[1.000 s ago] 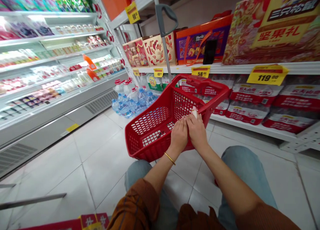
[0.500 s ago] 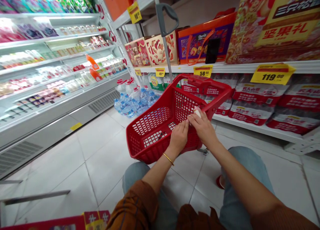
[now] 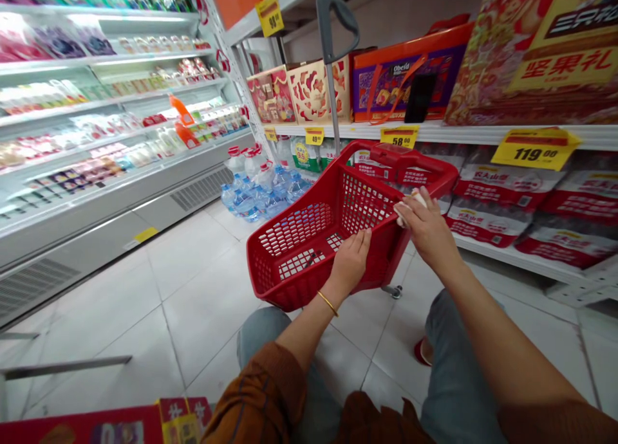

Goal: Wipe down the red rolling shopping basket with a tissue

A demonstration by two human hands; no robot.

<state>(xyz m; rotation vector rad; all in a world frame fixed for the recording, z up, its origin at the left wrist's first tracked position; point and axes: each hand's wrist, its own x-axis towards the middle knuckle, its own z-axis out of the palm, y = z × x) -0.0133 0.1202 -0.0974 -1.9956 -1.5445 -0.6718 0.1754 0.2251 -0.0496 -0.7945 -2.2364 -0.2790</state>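
Observation:
A red plastic shopping basket [image 3: 309, 288] on wheels stands tilted before my knees, its perforated walls and floor showing nothing large inside. My left hand [image 3: 350, 262] rests on its near rim, fingers together over the edge. Farther right, my right hand [image 3: 427, 225] presses a crumpled white cloth or tissue [image 3: 419, 199] against the corner of the rim, close to the handle end. The fingers partly hide the cloth. A gold bracelet [image 3: 328, 304] circles my left wrist.
Behind the basket, a white shelf [image 3: 437, 130] carries gift boxes and packed bottles. A dark phone [image 3: 421, 98] leans there. Water bottles [image 3: 261, 196] stand on the floor. A refrigerated display [image 3: 159, 215] runs along the left; a grey handle on a pole [image 3: 333, 96] rises behind the basket.
My right hand has slid right along the rim with the white cloth, away from my left hand. My left hand stays on the rim, shifted slightly right. The view has shifted a little.

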